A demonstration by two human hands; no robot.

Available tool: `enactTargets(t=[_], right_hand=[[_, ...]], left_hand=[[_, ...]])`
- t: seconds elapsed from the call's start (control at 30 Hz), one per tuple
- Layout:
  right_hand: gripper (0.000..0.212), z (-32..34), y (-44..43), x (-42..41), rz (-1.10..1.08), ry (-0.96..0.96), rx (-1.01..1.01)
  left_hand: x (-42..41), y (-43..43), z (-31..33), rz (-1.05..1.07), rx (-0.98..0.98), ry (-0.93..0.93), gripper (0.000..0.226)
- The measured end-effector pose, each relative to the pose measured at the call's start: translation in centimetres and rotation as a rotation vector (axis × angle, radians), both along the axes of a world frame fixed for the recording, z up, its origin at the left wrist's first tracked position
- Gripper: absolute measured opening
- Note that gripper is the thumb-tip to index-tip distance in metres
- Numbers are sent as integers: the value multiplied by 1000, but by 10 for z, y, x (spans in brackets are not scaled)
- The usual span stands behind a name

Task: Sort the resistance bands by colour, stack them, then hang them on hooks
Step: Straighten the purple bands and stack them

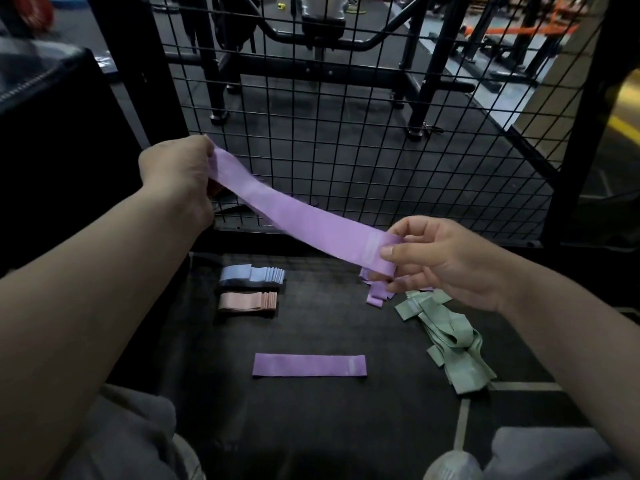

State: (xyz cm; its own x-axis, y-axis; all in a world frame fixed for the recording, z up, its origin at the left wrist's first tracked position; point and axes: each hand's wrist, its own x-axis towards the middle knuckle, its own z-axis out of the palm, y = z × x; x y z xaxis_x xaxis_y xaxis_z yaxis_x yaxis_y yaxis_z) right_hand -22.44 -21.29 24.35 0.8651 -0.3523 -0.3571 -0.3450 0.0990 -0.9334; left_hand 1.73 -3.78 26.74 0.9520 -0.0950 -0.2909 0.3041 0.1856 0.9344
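A purple resistance band (298, 216) is stretched flat in the air between my hands. My left hand (176, 171) pinches its far left end, and my right hand (446, 261) pinches its right end between thumb and fingers. Below on the dark floor mat lies one flat purple band (309, 365). A neat blue stack (252, 274) and a pink stack (247, 301) sit at the left. A loose heap of purple bands (377, 293) lies partly hidden under my right hand. A tangled heap of green bands (446, 337) lies at the right.
A black wire mesh panel (346, 133) stands upright just beyond the mat, with gym machine frames behind it. A black padded block (52, 133) is at the left. My knees in grey trousers (131, 438) are at the bottom edge.
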Motion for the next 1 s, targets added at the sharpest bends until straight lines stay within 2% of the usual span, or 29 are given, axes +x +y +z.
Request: enactTargets(t=[0.07,0.2,0.37,0.47,0.73,0.83,1.0], right_hand=[[10,2,-1,0,-49,20,-21],[15,1,-4,1,-163,28,-2],[36,3,-5,2,-328,8,-45],[39,5,-10,1,-356,28,-102],[18,11,-29,-7,-285,83,-182],[7,9,-39,-9,-364,76,-157],[3,1,-51,-9,-421,56,-118]], left_hand=[[0,0,-2,23,0,-28,15],[0,-1,-2,60,-4,-34,15],[-1,0,-3,-26,48,-82,18],[-5,-2,-3,-78,95,-130,21],[3,4,-13,-247,196,-146,12],[6,7,-20,-387,254,-97,8],[6,13,-28,-530,349,-55,3]])
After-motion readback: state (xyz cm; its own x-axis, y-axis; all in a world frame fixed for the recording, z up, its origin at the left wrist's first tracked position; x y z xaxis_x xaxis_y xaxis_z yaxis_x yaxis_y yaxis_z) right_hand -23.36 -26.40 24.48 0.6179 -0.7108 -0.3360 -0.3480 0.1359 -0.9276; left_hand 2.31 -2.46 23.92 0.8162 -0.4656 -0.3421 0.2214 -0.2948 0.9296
